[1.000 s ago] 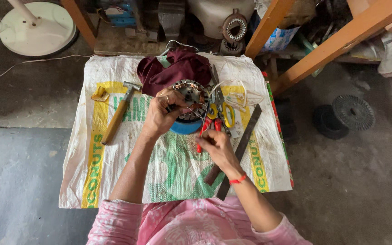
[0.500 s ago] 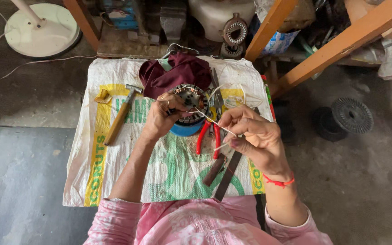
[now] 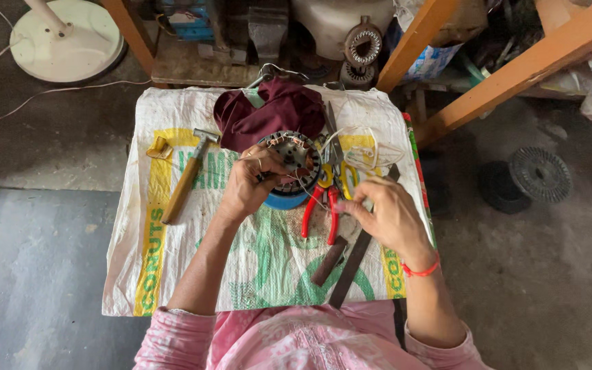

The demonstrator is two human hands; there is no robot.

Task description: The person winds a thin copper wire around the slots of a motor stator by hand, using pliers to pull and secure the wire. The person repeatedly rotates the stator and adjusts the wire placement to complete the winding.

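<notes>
A round motor stator (image 3: 297,157) with copper windings rests on a blue ring (image 3: 286,201) in the middle of a white woven sack (image 3: 173,274). My left hand (image 3: 253,185) grips the stator's near left edge. My right hand (image 3: 386,216) is just right of it, fingers pinched on a thin wire (image 3: 313,185) that runs back to the stator. Red-handled pliers (image 3: 318,211) and yellow-handled scissors (image 3: 340,175) lie between my hands.
A wooden-handled hammer (image 3: 183,181) and a small yellow piece (image 3: 159,147) lie at left, a maroon cloth (image 3: 275,109) behind the stator, a dark flat file (image 3: 354,264) near me. Orange wooden beams (image 3: 515,68), a white fan base (image 3: 63,34) and black discs (image 3: 539,175) surround the sack.
My right hand drew the thin wire out to the right, then came back a little towards the stator. My left hand has stayed on the stator.
</notes>
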